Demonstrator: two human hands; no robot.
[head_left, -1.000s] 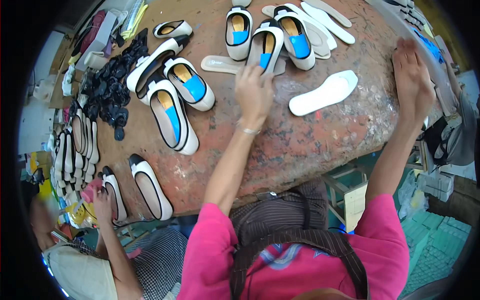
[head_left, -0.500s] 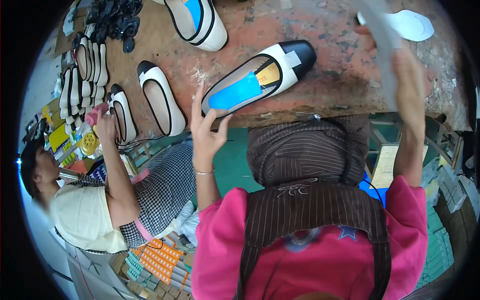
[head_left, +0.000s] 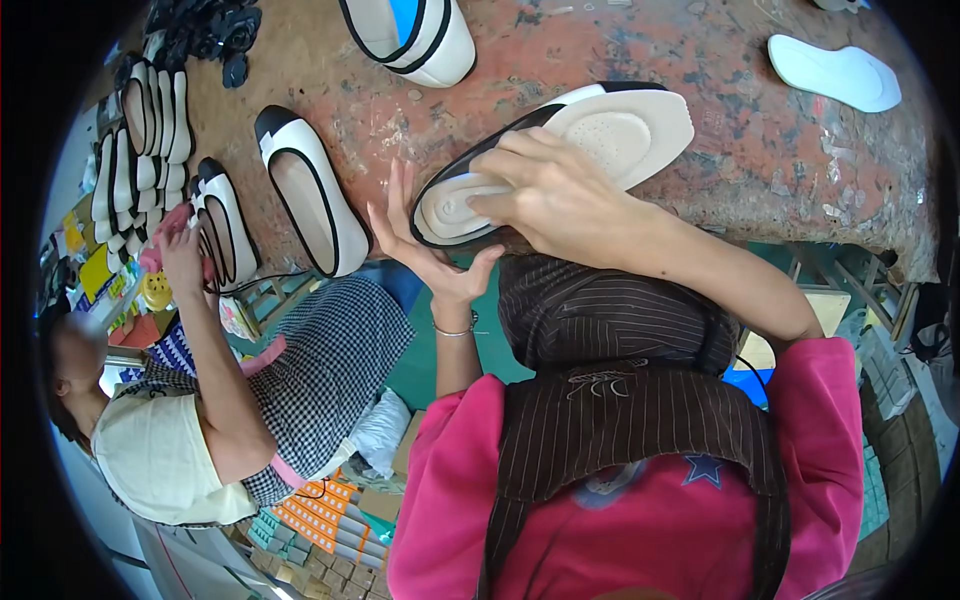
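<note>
Right hand (head_left: 565, 195) gripping a cream, foot-shaped insole (head_left: 645, 150) with a dotted oval over a white flat shoe with black trim (head_left: 580, 95)

From my remote seat, I look down through the head camera. The fingers of the right hand curl closed on the insole's narrow middle, the thumb bent in on the near side. To the right of those fingers, the insole's broad front covers most of the shoe's toe end; to their left, its rounded heel end lies within the outline of the shoe's heel. The left hand (head_left: 443, 270) is spread wide with nothing in its grasp. Its fingers rise just beside the shoe's heel, thumb standing apart; I cannot tell whether they touch it. A thin silvery bracelet (head_left: 455, 331) rings that wrist.

Under the shoe is a worn, reddish-brown worktable (head_left: 740, 190). Beyond the right fingers and to their left stands a white shoe with a bright blue insert (head_left: 440, 60). Well to their right lies a smooth white insole (head_left: 838, 75). Left of the left fingers is a black-toed white flat (head_left: 305, 195); farther left, a co-worker's hand (head_left: 182, 262) holds a pink object (head_left: 178, 216).
</note>
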